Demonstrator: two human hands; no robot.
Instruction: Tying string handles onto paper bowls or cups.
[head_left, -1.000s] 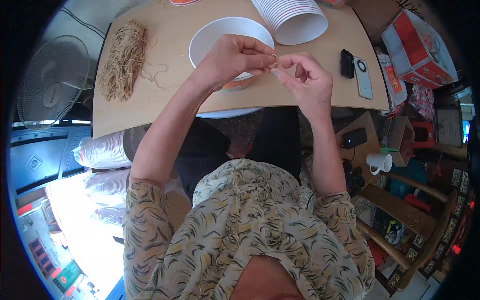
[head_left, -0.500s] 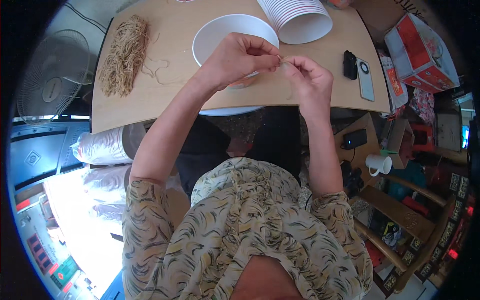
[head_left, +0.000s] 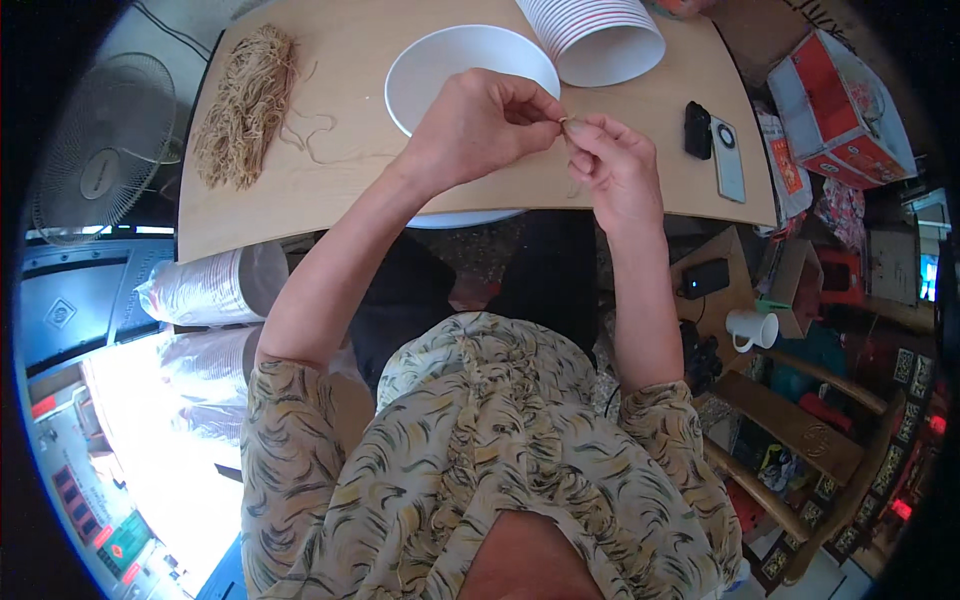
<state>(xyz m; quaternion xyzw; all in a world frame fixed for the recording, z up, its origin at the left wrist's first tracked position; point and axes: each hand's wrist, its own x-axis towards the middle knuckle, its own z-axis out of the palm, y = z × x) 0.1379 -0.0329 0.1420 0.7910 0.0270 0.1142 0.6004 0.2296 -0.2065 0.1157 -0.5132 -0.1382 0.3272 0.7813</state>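
My left hand (head_left: 480, 125) and my right hand (head_left: 618, 155) meet over the near middle of the table. Each pinches thumb against forefinger on a thin tan strand (head_left: 564, 120), of which only a tiny bit shows between the fingertips. A faint end seems to hang below my right hand. Behind my left hand stands a white bucket or bowl (head_left: 425, 65), its front partly covered by that hand. To the left lies a tangled bundle of similar tan strands (head_left: 245, 110), with a few loose ends (head_left: 318, 135) trailing toward the middle.
A stack of white paper tubs (head_left: 600, 40) lies on its side at the back. On the table's right are a black case (head_left: 698, 130) and a phone (head_left: 729, 160). Wrapped tub stacks (head_left: 205, 290) sit below left; a white mug (head_left: 752, 330) stands lower right. A fan (head_left: 105, 150) is left.
My right hand has turned slightly, its fingers curling in more against the strand. Both pinches have shifted a little nearer me. The view has moved slightly.
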